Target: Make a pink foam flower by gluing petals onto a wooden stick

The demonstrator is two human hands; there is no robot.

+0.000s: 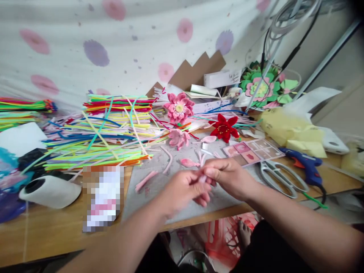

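Over the grey mat, my left hand and my right hand meet, fingertips pinched together. Between them is a pale pink pipe cleaner piece, mostly hidden by the fingers and slightly blurred. Just behind the hands lie a pink petal and a paler petal, both made of fuzzy stems. Short pink pipe cleaners rest to the left of my left hand. Farther back are a light pink flower, a darker pink flower and a red flower.
Bundles of coloured pipe cleaners fill the back left. A white cone-shaped roll lies at the left. Scissors, a blue glue gun and a makeup palette are at the right. A patterned curtain hangs behind.
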